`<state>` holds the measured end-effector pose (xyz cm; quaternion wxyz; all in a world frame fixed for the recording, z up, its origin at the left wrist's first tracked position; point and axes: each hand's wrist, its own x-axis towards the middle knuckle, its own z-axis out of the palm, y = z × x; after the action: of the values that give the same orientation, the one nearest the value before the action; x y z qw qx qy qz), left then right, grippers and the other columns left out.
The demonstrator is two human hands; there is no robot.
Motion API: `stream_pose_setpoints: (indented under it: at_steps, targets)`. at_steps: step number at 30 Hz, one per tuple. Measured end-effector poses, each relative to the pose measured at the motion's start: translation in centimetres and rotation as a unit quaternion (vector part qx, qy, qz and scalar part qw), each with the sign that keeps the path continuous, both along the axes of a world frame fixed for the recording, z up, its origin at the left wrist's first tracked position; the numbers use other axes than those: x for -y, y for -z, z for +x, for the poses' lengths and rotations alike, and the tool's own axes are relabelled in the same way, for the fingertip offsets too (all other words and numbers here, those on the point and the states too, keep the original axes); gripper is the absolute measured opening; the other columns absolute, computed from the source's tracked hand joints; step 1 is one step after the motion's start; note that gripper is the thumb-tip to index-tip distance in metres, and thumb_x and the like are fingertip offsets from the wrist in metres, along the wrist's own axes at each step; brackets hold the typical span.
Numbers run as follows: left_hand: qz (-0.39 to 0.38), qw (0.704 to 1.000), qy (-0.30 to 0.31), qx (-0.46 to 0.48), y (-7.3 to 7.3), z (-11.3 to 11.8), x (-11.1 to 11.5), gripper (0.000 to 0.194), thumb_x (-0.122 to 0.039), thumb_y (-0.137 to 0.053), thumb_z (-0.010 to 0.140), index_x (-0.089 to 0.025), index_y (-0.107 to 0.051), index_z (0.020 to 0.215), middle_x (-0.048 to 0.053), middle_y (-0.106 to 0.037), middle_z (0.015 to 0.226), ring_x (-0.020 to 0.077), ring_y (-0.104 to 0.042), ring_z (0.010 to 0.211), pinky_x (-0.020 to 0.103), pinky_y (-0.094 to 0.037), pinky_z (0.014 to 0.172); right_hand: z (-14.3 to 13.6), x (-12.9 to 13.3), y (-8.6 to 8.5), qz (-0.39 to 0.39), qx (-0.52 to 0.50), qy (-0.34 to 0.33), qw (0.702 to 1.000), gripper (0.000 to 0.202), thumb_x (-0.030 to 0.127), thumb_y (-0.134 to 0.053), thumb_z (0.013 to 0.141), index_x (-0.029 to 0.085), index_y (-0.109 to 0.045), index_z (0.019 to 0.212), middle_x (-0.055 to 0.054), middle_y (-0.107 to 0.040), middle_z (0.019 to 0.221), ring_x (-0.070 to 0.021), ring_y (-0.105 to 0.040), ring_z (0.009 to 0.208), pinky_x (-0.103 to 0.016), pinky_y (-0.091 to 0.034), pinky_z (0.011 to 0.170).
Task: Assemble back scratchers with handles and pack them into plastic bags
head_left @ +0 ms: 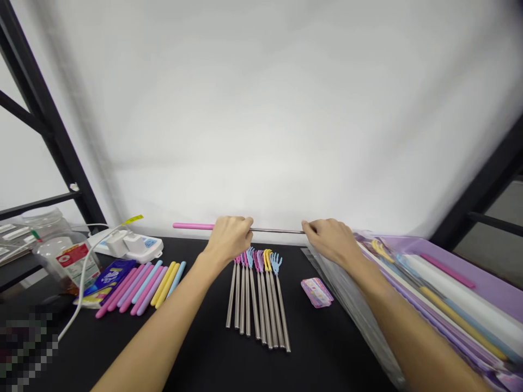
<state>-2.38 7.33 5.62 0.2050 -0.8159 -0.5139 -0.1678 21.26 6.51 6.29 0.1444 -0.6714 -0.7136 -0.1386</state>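
Observation:
My two hands hold a back scratcher [278, 231] stretched out level in front of the white wall. My left hand [230, 235] is closed round it where the pink handle [192, 226] meets the thin metal rod. At the other end my right hand [330, 237] is closed and hides the tip. Below them, several metal back scratcher rods [261, 305] with pink, purple, blue and yellow hand-shaped heads lie side by side on the black table [200, 348]. To the left is a row of pink, purple, blue and yellow handles [141, 287].
A purple bin [408, 244] with finished-looking back scratchers stands at right, beside clear plastic bags [355, 310]. Small printed cards [317, 292] lie near the rods. At left are a power strip [151, 247], a plastic jar [67, 256], a blue packet [110, 276] and a white cable [84, 272].

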Motion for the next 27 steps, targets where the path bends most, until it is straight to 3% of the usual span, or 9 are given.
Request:
stream_pose_setpoints:
  at_steps: [5, 12, 19, 27]
  targets:
    - [-0.003, 1.0, 0.02, -0.005, 0.3, 1.4, 0.1, 0.016, -0.015, -0.046, 0.081, -0.019, -0.061, 0.086, 0.005, -0.07, 0.081, 0.0223, -0.067, 0.076, 0.03, -0.037, 0.06, -2.3, 0.5, 0.6, 0.026, -0.017, -0.031, 0.999, 0.072, 0.052, -0.017, 0.099, 0.018, -0.072, 0.067, -0.013, -0.071, 0.069, -0.0225, -0.064, 0.066, -0.031, -0.026, 0.057]
    - [-0.003, 0.999, -0.042, -0.012, 0.6, -1.4, -0.8, 0.017, -0.018, -0.047, 0.081, -0.017, -0.064, 0.082, 0.01, -0.072, 0.08, 0.027, -0.068, 0.075, 0.032, -0.039, 0.062, 1.9, -0.9, 1.2, 0.0, 0.004, 0.023, 1.0, 0.061, 0.045, -0.027, 0.097, 0.018, -0.072, 0.067, -0.012, -0.071, 0.07, -0.0242, -0.065, 0.07, -0.03, -0.027, 0.058]
    - [-0.007, 0.999, -0.032, -0.026, 0.9, 0.2, -0.4, 0.022, -0.019, -0.044, 0.082, -0.019, -0.067, 0.082, 0.009, -0.072, 0.08, 0.0264, -0.069, 0.076, 0.032, -0.038, 0.06, -2.5, 1.0, 0.6, 0.058, 0.01, -0.068, 0.996, 0.07, 0.051, -0.018, 0.1, 0.019, -0.072, 0.067, -0.011, -0.071, 0.068, -0.0209, -0.063, 0.062, -0.032, -0.022, 0.056]
    - [-0.002, 0.996, -0.09, -0.008, 0.6, -2.0, -1.2, 0.024, -0.018, -0.045, 0.08, -0.017, -0.069, 0.079, 0.014, -0.072, 0.079, 0.0306, -0.069, 0.077, 0.034, -0.039, 0.061, -0.7, -0.1, 0.8, 0.026, -0.008, -0.066, 0.997, 0.07, 0.053, -0.019, 0.099, 0.019, -0.065, 0.059, -0.01, -0.066, 0.06, -0.0202, -0.06, 0.061, -0.031, -0.021, 0.056]
